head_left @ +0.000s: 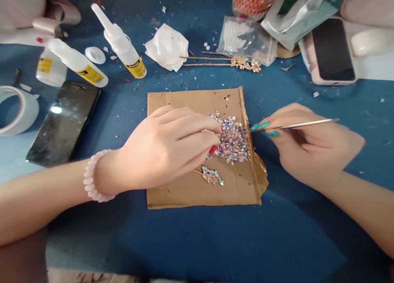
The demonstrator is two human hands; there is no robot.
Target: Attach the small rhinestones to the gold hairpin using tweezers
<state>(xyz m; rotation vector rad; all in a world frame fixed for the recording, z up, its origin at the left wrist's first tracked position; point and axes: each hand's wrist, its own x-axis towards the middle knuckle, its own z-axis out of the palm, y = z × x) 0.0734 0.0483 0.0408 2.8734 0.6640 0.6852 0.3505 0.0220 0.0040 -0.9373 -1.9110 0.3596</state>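
Observation:
A pile of small iridescent rhinestones (234,141) lies on a brown cardboard sheet (184,192) on the blue table. My left hand (169,145), with a pink bead bracelet at the wrist, rests on the cardboard with its fingers curled together at the pile's left edge; a gold bit shows under the fingers. My right hand (308,145) pinches a thin metal stick (295,125), whose tip touches the pile's right side. A small gold ornament set with stones (213,176) lies on the cardboard just below my left hand.
Two glue bottles (123,43) (78,63), a tape roll (18,110), a dark phone (63,123), crumpled tissue (168,45), gold hairpins (227,61), a bag of white beads (246,39) and a phone in a pink case (332,51) ring the cardboard.

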